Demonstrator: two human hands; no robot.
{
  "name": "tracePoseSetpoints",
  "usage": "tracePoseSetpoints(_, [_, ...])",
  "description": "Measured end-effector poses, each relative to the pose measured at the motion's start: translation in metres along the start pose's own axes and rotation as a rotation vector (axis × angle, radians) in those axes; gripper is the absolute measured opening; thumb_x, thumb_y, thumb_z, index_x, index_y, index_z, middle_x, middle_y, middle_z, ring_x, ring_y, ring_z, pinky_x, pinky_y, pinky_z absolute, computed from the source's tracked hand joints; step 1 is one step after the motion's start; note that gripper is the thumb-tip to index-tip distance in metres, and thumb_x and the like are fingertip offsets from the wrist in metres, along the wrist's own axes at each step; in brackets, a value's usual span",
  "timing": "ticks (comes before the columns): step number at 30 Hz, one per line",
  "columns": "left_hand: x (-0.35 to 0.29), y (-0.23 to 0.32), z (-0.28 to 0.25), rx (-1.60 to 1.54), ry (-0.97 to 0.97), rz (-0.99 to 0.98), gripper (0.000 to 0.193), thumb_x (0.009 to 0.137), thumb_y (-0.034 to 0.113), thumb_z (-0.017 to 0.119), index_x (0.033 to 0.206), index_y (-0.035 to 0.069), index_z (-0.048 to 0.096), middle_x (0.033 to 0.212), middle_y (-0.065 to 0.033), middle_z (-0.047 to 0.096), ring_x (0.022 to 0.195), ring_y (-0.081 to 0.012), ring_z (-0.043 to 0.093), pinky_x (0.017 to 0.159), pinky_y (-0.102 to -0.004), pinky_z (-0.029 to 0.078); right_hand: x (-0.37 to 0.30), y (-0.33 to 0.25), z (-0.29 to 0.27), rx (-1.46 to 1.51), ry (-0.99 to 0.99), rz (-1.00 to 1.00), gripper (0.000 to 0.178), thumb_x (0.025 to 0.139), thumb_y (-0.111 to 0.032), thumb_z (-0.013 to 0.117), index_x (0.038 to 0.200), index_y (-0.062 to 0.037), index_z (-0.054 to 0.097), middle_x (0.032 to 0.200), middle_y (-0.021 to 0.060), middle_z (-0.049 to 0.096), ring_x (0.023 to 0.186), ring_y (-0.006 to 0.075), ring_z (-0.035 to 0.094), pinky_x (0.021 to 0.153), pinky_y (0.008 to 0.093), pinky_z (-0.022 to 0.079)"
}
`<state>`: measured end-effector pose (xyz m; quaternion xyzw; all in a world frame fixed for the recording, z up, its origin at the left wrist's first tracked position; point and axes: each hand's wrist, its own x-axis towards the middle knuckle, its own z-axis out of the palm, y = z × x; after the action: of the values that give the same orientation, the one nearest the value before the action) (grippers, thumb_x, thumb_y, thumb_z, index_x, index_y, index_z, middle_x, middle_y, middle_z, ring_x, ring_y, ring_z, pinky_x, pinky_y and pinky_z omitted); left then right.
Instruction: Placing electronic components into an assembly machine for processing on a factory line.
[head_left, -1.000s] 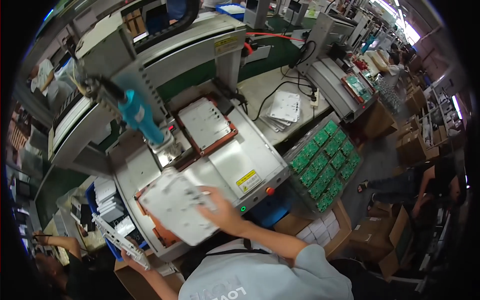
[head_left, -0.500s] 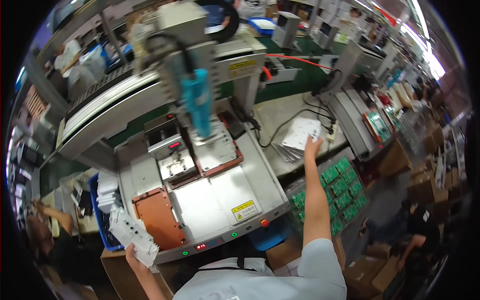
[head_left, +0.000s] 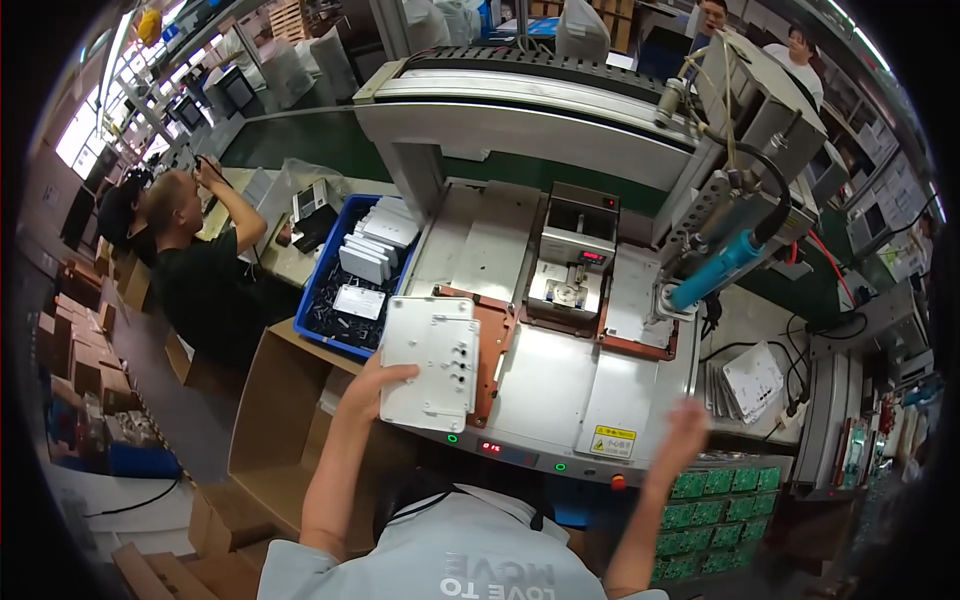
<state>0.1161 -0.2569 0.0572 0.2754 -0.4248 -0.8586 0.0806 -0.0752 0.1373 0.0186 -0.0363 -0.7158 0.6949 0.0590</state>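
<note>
My left hand (head_left: 372, 392) is closed on the edge of a white plastic housing (head_left: 428, 345), thumb lying over its face. The housing has small posts and a few dark holes, and is held above the front left of a machine bed. It partly covers a brown fixture (head_left: 492, 350) there. My right hand (head_left: 686, 428) hovers off the machine's front right corner. Motion smears its fingers, and nothing shows clearly in them. Under the blue screwdriver head (head_left: 716, 270), a second brown fixture (head_left: 640, 346) bears a white housing (head_left: 636, 300).
Left of the machine stands a blue bin (head_left: 312, 312) with white parts and dark small pieces. White housings (head_left: 752, 382) lean stacked at right; green circuit boards (head_left: 722, 508) lie below. An open cardboard box (head_left: 290, 400) and a red button (head_left: 618, 482) are near me. A co-worker (head_left: 200, 260) sits left.
My right hand has come away from the stacked white housings toward the machine front. My left hand has raised its housing more upright. The view has swung left.
</note>
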Motion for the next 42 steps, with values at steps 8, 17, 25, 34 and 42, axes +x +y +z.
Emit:
tracePoseSetpoints(8, [0.020, -0.015, 0.017, 0.154, -0.198, -0.166, 0.073, 0.069, 0.004, 0.075, 0.133, -0.004, 0.039, 0.118, -0.0141, 0.057, 0.108, -0.0212, 0.055, 0.094, -0.0311, 0.042, -0.113, -0.035, 0.157, 0.148, -0.740, 0.375, 0.021, 0.097, -0.019, 0.050, 0.104, -0.0003, 0.056, 0.087, 0.0018, 0.058, 0.081, 0.0069, 0.052, 0.075, 0.0222, 0.042])
tracePoseSetpoints(17, [0.028, -0.018, 0.000, 1.184, -0.015, 0.721, 0.055, 0.088, 0.013, 0.059, 0.138, 0.006, 0.038, 0.131, -0.0200, 0.046, 0.125, -0.0317, 0.041, 0.105, -0.0381, 0.031, -0.082, 0.005, 0.196, 0.000, -0.696, 0.410, 0.027, 0.095, -0.026, 0.052, 0.100, -0.0009, 0.060, 0.086, -0.0006, 0.059, 0.078, 0.0063, 0.053, 0.074, 0.0232, 0.043])
tracePoseSetpoints(25, [0.029, -0.054, -0.008, 1.617, -0.193, 0.770, 0.062, 0.086, 0.038, 0.060, 0.138, 0.011, 0.039, 0.139, -0.0217, 0.034, 0.131, -0.0460, 0.027, 0.104, -0.0526, 0.029, -0.079, 0.014, 0.212, -0.239, -0.654, 0.353, 0.030, 0.087, -0.028, 0.065, 0.098, -0.0010, 0.061, 0.076, -0.0013, 0.058, 0.068, 0.0055, 0.049, 0.059, 0.0204, 0.038])
tracePoseSetpoints(34, [0.036, -0.078, 0.017, 1.934, -0.084, 0.828, 0.075, 0.074, 0.050, 0.067, 0.139, 0.022, 0.041, 0.133, -0.0315, 0.036, 0.121, -0.0540, 0.035, 0.097, -0.0593, 0.034, -0.089, 0.037, 0.205, 0.037, -0.564, 0.540, 0.033, 0.085, -0.027, 0.068, 0.099, -0.0001, 0.054, 0.081, 0.0053, 0.061, 0.071, 0.0109, 0.056, 0.060, 0.0243, 0.045])
tracePoseSetpoints(42, [0.034, -0.071, 0.002, 2.046, -0.062, 0.743, 0.077, 0.071, 0.048, 0.071, 0.138, 0.022, 0.042, 0.132, -0.0345, 0.036, 0.119, -0.0555, 0.037, 0.094, -0.0606, 0.036, -0.116, -0.021, 0.123, -0.471, -0.107, -0.304, 0.013, 0.085, -0.006, 0.063, 0.096, -0.0016, 0.064, 0.086, 0.0106, 0.065, 0.068, 0.0175, 0.060, 0.064, 0.0287, 0.048])
